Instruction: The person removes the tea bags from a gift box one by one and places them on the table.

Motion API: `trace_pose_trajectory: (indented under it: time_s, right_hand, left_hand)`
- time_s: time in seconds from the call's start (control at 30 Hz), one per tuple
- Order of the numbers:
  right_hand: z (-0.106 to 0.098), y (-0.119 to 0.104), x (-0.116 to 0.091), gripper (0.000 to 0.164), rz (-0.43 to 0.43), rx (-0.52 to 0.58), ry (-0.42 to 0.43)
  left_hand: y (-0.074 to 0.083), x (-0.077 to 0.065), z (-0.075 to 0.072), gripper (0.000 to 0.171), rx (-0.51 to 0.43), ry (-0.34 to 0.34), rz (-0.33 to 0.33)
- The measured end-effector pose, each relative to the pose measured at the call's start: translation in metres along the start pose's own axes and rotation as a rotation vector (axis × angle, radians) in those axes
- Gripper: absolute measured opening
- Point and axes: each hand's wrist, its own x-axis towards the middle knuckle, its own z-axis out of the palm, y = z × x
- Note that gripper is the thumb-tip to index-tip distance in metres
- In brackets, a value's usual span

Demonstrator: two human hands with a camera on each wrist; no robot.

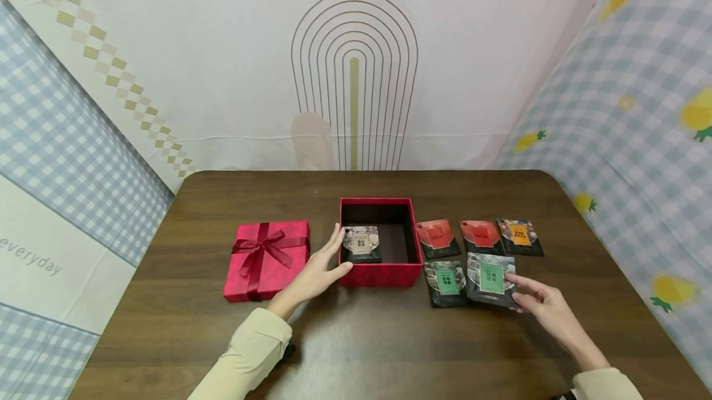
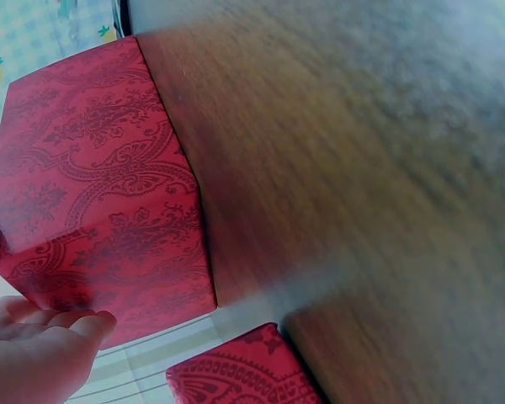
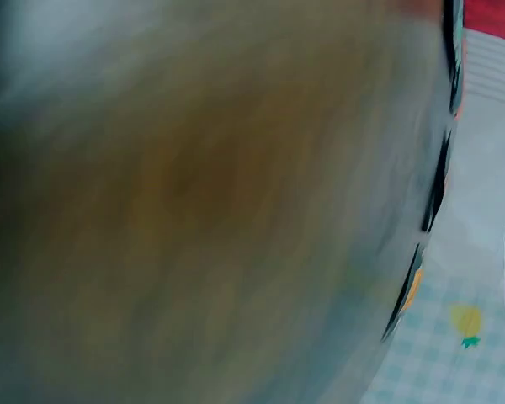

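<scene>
A red patterned gift box [image 1: 381, 275] stands lidless with a dark interior. Inside it, on the left, lies a sachet with a beige label [image 1: 361, 244]. My left hand [image 1: 318, 270] rests against the box's left side, fingers extended; the left wrist view shows those fingers [image 2: 76, 328] at the red box wall [image 2: 93, 168]. At the right, my right hand [image 1: 542, 308] pinches the right edge of a green-labelled sachet [image 1: 492, 276], which seems slightly raised over the table. Beside it lies another green-labelled sachet [image 1: 447, 285]. In the right wrist view only a sliver of hand shows.
Behind the green sachets lie two red-labelled sachets [image 1: 439, 238] [image 1: 481, 237] and an orange-labelled one [image 1: 521, 236]. Left of the box sits its red lid [image 1: 267, 261] with a dark red ribbon bow. The brown wooden table [image 1: 356, 350] meets a patterned cloth backdrop.
</scene>
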Motion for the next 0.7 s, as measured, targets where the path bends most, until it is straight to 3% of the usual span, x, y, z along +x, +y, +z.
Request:
trace_pose_trajectory:
  time_s: [0.27,0.5,0.7]
  right_hand:
    - [-0.01,0.01,-0.003,0.037,0.04,-0.041,-0.057]
    - [-0.017,0.017,0.008,0.039,0.101,-0.16,-0.11]
    - [-0.018,0.02,0.017,0.035,0.069,-0.341,-0.154]
  left_hand:
    - [-0.002,0.001,0.0,0.071,-0.003,0.0,0.002]
    - [-0.002,0.0,0.0,0.071,-0.013,0.005,0.002]
    - [-0.002,0.0,0.001,0.071,-0.006,0.005,0.01]
